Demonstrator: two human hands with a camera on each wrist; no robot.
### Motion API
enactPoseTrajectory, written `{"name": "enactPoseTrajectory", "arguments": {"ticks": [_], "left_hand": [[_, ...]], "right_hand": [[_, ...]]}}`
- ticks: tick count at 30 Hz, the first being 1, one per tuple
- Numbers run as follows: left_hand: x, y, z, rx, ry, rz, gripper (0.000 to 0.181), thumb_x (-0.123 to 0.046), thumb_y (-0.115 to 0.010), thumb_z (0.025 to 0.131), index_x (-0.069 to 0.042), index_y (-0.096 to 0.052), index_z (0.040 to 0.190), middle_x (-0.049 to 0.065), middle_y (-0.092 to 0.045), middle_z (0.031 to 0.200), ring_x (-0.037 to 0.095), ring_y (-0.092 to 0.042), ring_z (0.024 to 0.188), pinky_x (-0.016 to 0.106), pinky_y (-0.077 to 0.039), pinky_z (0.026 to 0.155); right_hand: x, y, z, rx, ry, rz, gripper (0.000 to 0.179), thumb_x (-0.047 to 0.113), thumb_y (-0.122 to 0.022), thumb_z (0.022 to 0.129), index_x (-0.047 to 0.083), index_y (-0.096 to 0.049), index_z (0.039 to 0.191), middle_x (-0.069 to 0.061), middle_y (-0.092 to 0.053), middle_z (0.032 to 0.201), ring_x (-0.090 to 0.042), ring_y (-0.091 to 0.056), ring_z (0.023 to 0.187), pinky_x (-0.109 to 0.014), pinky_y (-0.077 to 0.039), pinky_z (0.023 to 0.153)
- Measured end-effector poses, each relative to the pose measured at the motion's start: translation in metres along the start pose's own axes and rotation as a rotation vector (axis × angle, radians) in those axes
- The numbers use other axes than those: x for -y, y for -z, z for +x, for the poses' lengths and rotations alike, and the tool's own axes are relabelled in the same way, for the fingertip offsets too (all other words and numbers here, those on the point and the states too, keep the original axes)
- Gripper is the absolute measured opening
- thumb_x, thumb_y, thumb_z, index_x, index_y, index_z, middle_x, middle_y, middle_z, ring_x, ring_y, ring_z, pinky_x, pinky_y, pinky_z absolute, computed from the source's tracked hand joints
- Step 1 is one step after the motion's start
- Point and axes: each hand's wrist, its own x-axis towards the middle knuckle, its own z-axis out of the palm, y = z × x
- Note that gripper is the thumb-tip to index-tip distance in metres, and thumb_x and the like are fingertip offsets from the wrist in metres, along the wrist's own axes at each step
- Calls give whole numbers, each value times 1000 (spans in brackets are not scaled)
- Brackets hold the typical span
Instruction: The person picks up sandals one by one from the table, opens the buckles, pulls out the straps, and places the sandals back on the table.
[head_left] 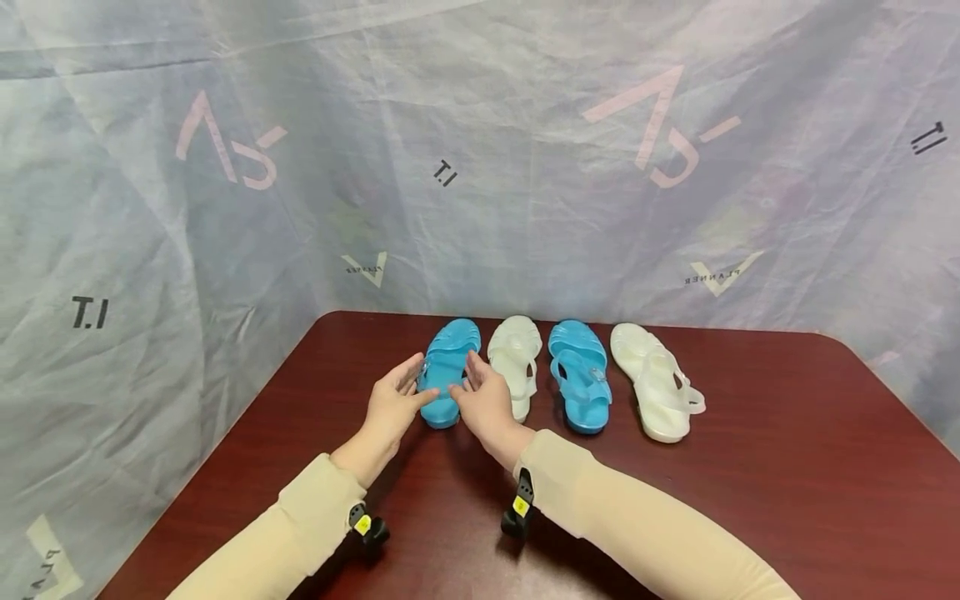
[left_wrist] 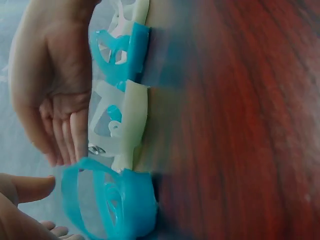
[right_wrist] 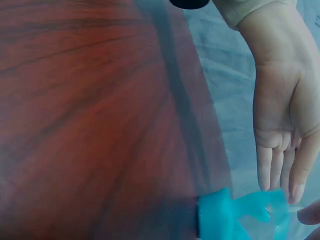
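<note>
A blue sandal (head_left: pixel 454 337) lies leftmost in a row on the table, toe toward the back. My left hand (head_left: pixel 389 412) is at its left side and my right hand (head_left: pixel 489 406) at its right, fingers fairly straight and both thumbs pointing inward over the heel end. In the left wrist view the strap of this blue sandal (left_wrist: pixel 137 205) stands up from the sole, close to the fingertips. The right wrist view has the left hand's fingertips right at that strap (right_wrist: pixel 280 207). Just right of my right hand is a white sandal (head_left: pixel 516 332), partly covered by it.
Farther right in the row are another blue sandal (head_left: pixel 587 415) and another white sandal (head_left: pixel 663 421), its strap sticking out sideways. The dark red wooden table (head_left: pixel 787 467) ends at a grey printed cloth (head_left: pixel 525 208) hanging behind and at the left.
</note>
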Motion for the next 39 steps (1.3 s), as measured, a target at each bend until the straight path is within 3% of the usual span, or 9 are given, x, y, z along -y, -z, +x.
{"name": "enactPoseTrajectory", "arguments": {"ticks": [5,10,21,27,39], "left_hand": [[-3,-8,3,-38,-142,39,61,-8,-65,92,-14,-40,148,6,-38,154,25,-32,144,42,-31,116],[-8,-16,7,-50,-210,72,58,-14,-63,94,-21,-43,148,3,-39,154,26,-35,143,42,-32,116],[-15,-38,10,20,-191,-47,60,-9,-65,92,-12,-42,147,5,-38,154,24,-35,143,38,-34,114],[-15,-47,9,50,-183,-63,60,-9,-66,92,-13,-42,147,7,-38,154,22,-35,143,39,-35,114],[-22,-68,14,86,-162,-111,57,-7,-65,92,-12,-45,145,8,-39,153,23,-34,143,38,-34,115]], "right_hand": [[9,5,1,7,39,26,61,2,-58,94,0,-32,149,-14,-34,155,-28,-34,143,-39,-35,113],[15,14,4,0,64,-9,57,6,-60,95,3,-38,148,-12,-41,151,-26,-38,140,-39,-38,112],[21,41,6,-3,65,-38,51,13,-64,93,12,-49,142,-7,-51,144,-23,-45,137,-39,-45,106],[18,56,7,-39,51,-46,49,16,-65,93,12,-52,140,-8,-53,143,-23,-46,136,-40,-44,107],[20,95,3,-85,101,-102,47,14,-65,93,10,-54,138,-9,-55,140,-24,-49,133,-40,-44,106]]}}
